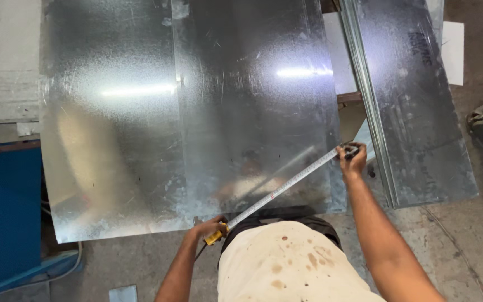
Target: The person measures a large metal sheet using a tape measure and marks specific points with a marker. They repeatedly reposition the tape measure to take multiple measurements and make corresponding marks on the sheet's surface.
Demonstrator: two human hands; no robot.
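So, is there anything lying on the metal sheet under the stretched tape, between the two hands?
Nothing visible. The tape blade runs free over the bare metal sheet from the left hand to the right hand.

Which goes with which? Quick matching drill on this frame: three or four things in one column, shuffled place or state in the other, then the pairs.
Column 1
1. left hand
2. right hand
3. white steel measuring tape blade
4. long folded galvanised strip

Column 2
A. lies to the right of the big shiny galvanised sheet
B. grips the yellow tape case at the sheet's near edge
C. stretched slantwise over the sheet's near right corner
D. pinches the tape's end at the sheet's right edge

Pairs: 1-B, 2-D, 3-C, 4-A
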